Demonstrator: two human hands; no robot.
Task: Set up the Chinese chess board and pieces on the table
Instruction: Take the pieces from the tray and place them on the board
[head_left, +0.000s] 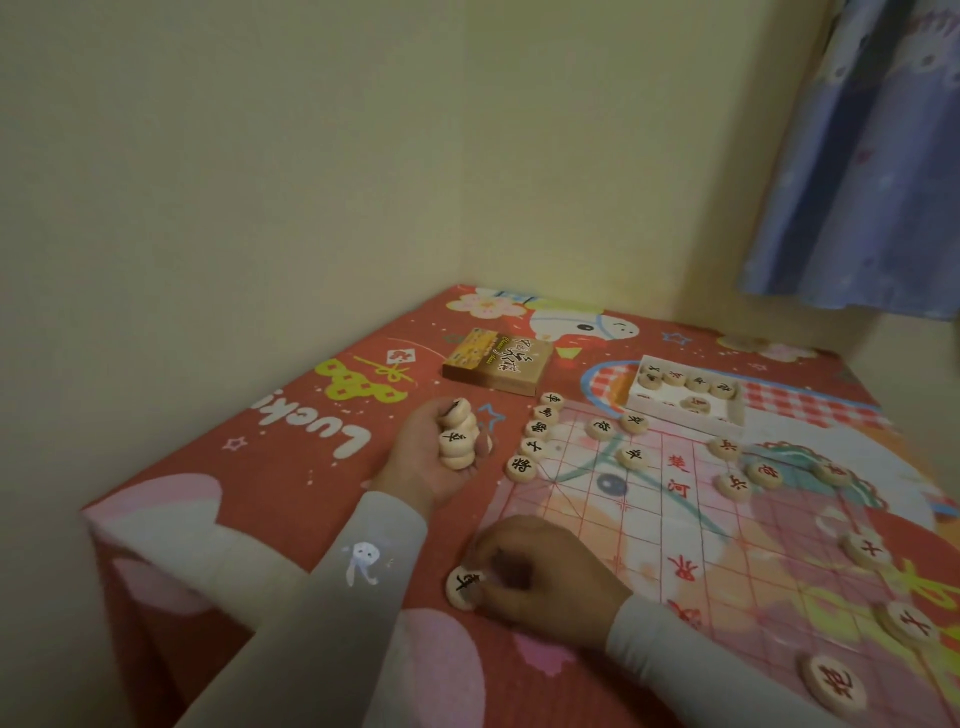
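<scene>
Curling round a stack of round pale wooden chess pieces (457, 434), the left hand (431, 462) rests beside the thin red-lined chess board (649, 525); the right hand (540, 571) pinches a black-marked wooden disc (464, 587) at the board's near-left corner, fingertips partly hidden.

Chess board (675, 525) on table (291, 467), pieces along its left edge.
Behind board: box lid (496, 361) left, tray (685, 395) with pieces right.

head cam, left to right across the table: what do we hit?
Left hand gripping a stack of pieces → brown chess box → column of black pieces → white tray holding pieces → red pieces at the right edge.
</scene>
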